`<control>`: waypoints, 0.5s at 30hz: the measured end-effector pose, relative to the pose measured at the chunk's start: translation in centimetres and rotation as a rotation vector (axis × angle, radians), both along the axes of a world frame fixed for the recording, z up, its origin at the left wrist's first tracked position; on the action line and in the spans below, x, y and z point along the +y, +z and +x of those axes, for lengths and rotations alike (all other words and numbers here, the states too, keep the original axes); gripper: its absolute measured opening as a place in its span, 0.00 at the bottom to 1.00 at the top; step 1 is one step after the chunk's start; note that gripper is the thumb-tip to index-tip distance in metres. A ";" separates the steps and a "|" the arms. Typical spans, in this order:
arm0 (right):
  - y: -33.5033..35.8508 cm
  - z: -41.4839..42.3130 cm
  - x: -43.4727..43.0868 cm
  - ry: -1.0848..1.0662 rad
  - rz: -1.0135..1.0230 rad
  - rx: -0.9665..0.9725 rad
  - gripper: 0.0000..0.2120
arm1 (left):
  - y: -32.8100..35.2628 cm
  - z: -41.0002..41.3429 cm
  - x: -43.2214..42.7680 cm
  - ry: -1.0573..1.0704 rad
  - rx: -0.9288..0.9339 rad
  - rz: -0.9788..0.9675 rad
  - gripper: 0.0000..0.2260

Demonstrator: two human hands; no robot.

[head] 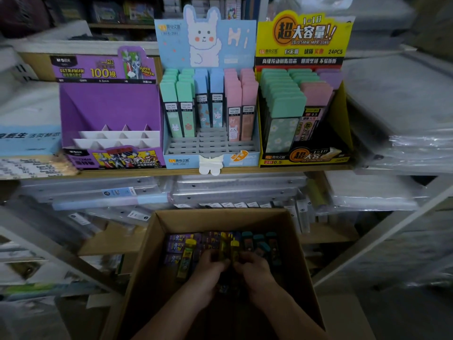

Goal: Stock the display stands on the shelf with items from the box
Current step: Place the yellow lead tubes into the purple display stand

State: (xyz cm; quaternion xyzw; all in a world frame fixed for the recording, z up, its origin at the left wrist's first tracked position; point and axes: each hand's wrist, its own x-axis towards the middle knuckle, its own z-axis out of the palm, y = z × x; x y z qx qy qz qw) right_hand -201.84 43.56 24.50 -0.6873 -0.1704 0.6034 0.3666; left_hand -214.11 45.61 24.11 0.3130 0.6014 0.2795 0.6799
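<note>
Lead cases (210, 244) lie packed in the near cardboard box (157, 241). Our left hand (208, 267) and right hand (252, 266) curl among them; whether either has actually gripped one, we cannot tell. We should lift purple ones upright for the empty purple stand (110, 111), far left.

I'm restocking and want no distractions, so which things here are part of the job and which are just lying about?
Part of the job:
- cardboard box of small packs
- purple stand, slots empty
- blue rabbit stand, front slots empty
- yellow stand
- left hand and right hand, both in the box

Just lying about:
- plastic-wrapped bundles to the right
- clear folders under the shelf
</note>
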 end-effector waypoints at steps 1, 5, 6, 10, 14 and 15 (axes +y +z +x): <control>0.2 0.1 0.0 0.004 0.002 0.003 0.19 | 0.1 -0.2 0.0 0.003 -0.023 -0.009 0.15; 0.9 0.7 -0.2 0.019 0.013 0.027 0.18 | 0.9 -0.5 -0.3 0.013 -0.111 -0.044 0.15; 1.1 0.8 -0.3 0.023 0.020 0.040 0.19 | 1.1 -0.5 -0.4 0.017 -0.127 -0.041 0.16; 1.8 1.4 -0.6 0.023 0.063 0.133 0.19 | 2.1 -0.2 -1.0 0.031 -0.186 0.008 0.15; 3.2 1.8 -1.1 0.065 0.173 0.271 0.16 | 3.5 -0.8 -1.7 -0.027 -0.260 0.016 0.15; 3.7 2.0 -1.2 0.097 0.204 0.289 0.16 | 3.8 -0.9 -1.8 -0.043 -0.264 0.027 0.16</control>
